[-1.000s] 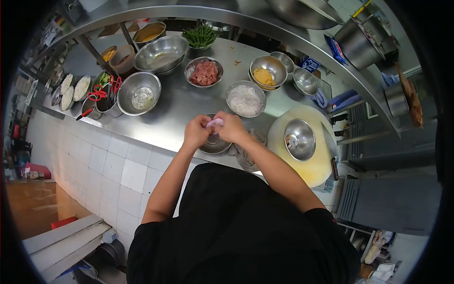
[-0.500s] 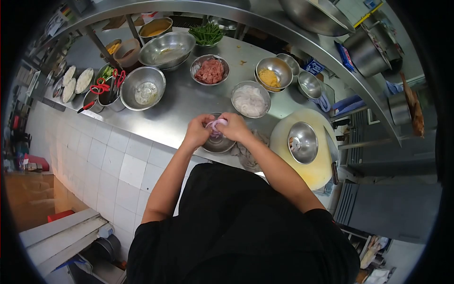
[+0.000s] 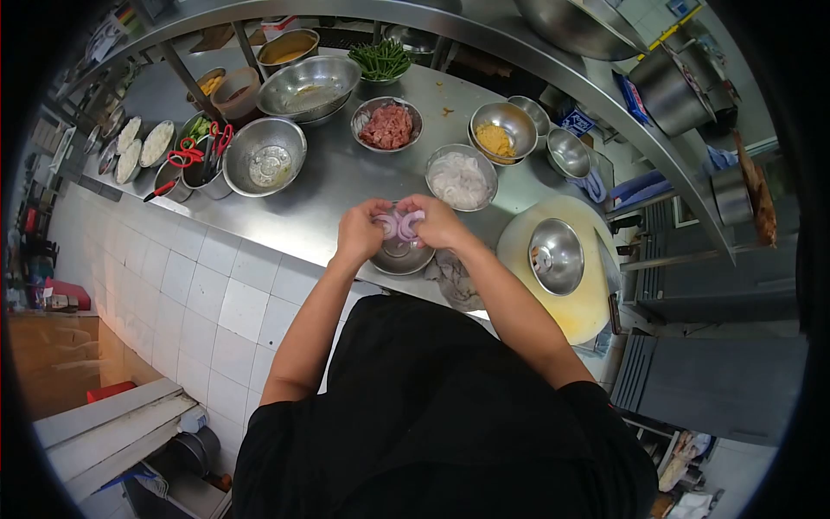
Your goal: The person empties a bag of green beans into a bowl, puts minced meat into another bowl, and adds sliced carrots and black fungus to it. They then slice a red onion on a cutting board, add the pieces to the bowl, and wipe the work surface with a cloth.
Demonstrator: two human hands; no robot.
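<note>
Broadly, brushed steel counter (image 3: 328, 195), flat, grey and dully reflective, with a white tiled front below its edge. Next in size, round cream cutting board (image 3: 588, 311) at the right, matte and stained, bearing one polished steel bowl (image 3: 555, 256). Further back, wide shallow mixing bowl (image 3: 309, 86), smooth inside. Beside it, deep bowl (image 3: 270, 156) with a pale film at the bottom. Then smaller round steel bowls of coarse pink minced meat (image 3: 387, 125), glossy white slices (image 3: 461, 180) and crumbly yellow stuff (image 3: 500, 137).

Close to the body, small steel bowl (image 3: 400, 256) near the counter edge, directly under both hands, with a crumpled grey rag (image 3: 454, 277) just beside it. Left hand (image 3: 361, 232) and right hand (image 3: 441, 223) raised over that bowl, fingertips of each pinching the pale purple onion rings (image 3: 401, 225) between them. Thin, curved and translucent, held in the air above the bowl, apparently clear of it.

Against a second ago: then one compact pinkish lump pressed between the fingers, half a second ago a single loose loop, now two loops side by side. Hands still close together, with slightly more of the bowl's rim showing beneath them.
</note>
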